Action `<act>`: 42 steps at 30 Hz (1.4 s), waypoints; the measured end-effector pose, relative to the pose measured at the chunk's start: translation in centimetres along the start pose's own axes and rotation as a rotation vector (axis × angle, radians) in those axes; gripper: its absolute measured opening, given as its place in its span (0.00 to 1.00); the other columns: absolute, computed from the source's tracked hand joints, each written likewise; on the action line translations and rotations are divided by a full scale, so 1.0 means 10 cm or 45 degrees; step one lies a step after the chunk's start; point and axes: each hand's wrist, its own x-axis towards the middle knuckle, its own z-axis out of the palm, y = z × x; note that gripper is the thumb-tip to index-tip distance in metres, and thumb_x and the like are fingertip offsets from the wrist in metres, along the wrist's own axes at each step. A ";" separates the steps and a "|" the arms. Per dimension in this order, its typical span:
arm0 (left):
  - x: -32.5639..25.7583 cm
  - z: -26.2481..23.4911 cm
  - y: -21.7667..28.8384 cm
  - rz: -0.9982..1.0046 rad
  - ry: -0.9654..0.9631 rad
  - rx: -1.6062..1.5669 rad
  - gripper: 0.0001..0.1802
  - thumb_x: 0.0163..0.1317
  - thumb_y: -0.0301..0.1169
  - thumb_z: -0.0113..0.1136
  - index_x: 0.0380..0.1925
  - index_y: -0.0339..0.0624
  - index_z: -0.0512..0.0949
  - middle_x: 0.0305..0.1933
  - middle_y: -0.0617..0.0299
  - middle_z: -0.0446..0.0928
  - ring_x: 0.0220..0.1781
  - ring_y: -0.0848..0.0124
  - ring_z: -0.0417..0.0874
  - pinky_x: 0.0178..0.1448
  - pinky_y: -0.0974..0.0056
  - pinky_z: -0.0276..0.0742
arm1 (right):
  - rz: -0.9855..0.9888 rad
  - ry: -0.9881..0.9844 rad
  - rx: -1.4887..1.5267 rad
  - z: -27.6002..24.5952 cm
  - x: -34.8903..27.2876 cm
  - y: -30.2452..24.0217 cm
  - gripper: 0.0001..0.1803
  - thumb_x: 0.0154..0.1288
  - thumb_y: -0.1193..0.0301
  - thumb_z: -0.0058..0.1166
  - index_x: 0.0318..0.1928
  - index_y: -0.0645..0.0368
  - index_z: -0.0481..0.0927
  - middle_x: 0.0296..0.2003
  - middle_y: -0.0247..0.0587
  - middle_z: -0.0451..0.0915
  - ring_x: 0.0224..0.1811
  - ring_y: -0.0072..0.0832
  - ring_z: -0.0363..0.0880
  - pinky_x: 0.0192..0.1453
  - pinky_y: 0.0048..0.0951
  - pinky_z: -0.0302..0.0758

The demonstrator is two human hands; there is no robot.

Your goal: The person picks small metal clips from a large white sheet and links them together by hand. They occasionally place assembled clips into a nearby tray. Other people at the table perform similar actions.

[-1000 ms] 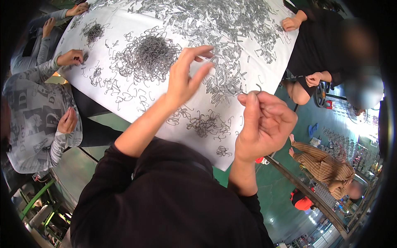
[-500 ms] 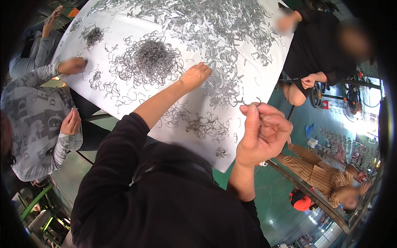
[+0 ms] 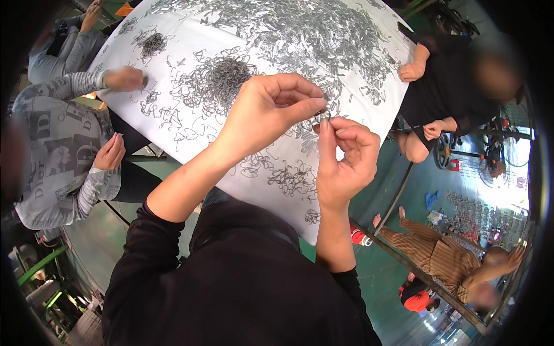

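Note:
My left hand (image 3: 268, 109) reaches over the table, thumb and fingertips pinched on a small dark piece too tiny to make out. Just below and right of it, my right hand (image 3: 350, 164) pinches a thin curved wire hook (image 3: 329, 115) between thumb and forefinger. The fingertips of both hands nearly meet. Behind my left hand, a heap of grey wire hooks (image 3: 226, 76) lies on the white-covered table (image 3: 257, 199), and a looser cluster of hooks (image 3: 293, 177) lies nearer to me. Small silver metal pieces (image 3: 306, 29) spread across the far side.
At the left, a co-worker in a grey patterned top rests a hand (image 3: 124, 78) at the table edge, near a small hook pile (image 3: 153, 44). Another in black has a hand (image 3: 411, 71) on the right edge. A person in brown stripes (image 3: 435, 251) is beyond a metal rail.
My left hand has come up from the silver pieces to my right hand's fingertips. My right hand has shifted slightly left with the hook. The co-worker in black has lowered a hand to the table.

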 end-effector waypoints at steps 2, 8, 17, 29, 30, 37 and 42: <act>-0.02 -0.01 0.04 0.102 0.078 -0.069 0.07 0.59 0.26 0.64 0.36 0.34 0.83 0.31 0.62 0.84 0.36 0.78 0.84 0.39 0.73 0.79 | -0.080 -0.016 -0.060 0.05 0.03 0.01 0.11 0.56 0.88 0.60 0.35 0.64 0.72 0.35 0.45 0.81 0.32 0.24 0.82 0.36 0.22 0.82; -0.03 -0.11 0.02 0.291 0.198 0.028 0.05 0.57 0.25 0.65 0.33 0.36 0.84 0.35 0.62 0.83 0.39 0.77 0.83 0.40 0.72 0.78 | -0.332 -0.102 -0.259 0.22 0.13 0.08 0.12 0.54 0.88 0.61 0.35 0.64 0.74 0.35 0.44 0.81 0.32 0.27 0.82 0.35 0.22 0.80; 0.09 -0.38 0.00 0.577 0.440 0.223 0.06 0.53 0.22 0.66 0.32 0.40 0.85 0.38 0.64 0.81 0.41 0.73 0.79 0.44 0.70 0.72 | 0.413 -0.201 0.043 0.33 0.14 1.00 0.06 0.67 0.74 0.54 0.41 0.64 0.76 0.32 0.39 0.80 0.33 0.23 0.80 0.33 0.22 0.77; -0.08 -0.78 0.06 0.511 0.560 0.226 0.06 0.57 0.22 0.65 0.35 0.36 0.84 0.36 0.62 0.82 0.38 0.76 0.78 0.47 0.71 0.72 | 0.250 -1.161 -1.324 0.75 -0.42 2.43 0.09 0.58 0.70 0.60 0.39 0.56 0.78 0.37 0.39 0.80 0.42 0.39 0.80 0.45 0.39 0.76; -0.10 -0.78 0.05 0.498 0.559 0.216 0.06 0.57 0.22 0.65 0.35 0.36 0.84 0.35 0.62 0.82 0.38 0.76 0.78 0.47 0.71 0.72 | 0.202 -1.186 -1.338 0.67 -0.47 2.37 0.09 0.58 0.70 0.60 0.39 0.56 0.78 0.38 0.39 0.80 0.42 0.38 0.79 0.45 0.38 0.76; -0.28 -0.73 -0.09 0.476 0.539 0.139 0.06 0.57 0.22 0.65 0.35 0.37 0.84 0.35 0.63 0.82 0.37 0.79 0.77 0.46 0.73 0.72 | 0.403 -0.729 -0.634 0.19 -0.73 1.96 0.09 0.57 0.73 0.61 0.35 0.62 0.75 0.28 0.42 0.80 0.28 0.32 0.81 0.34 0.31 0.75; -0.40 -0.58 -0.14 0.499 0.505 0.140 0.07 0.56 0.22 0.65 0.36 0.39 0.84 0.36 0.63 0.83 0.36 0.79 0.77 0.43 0.73 0.72 | 1.046 -0.732 -0.559 0.01 -0.54 1.67 0.10 0.56 0.77 0.62 0.38 0.61 0.75 0.26 0.37 0.81 0.27 0.23 0.81 0.30 0.23 0.75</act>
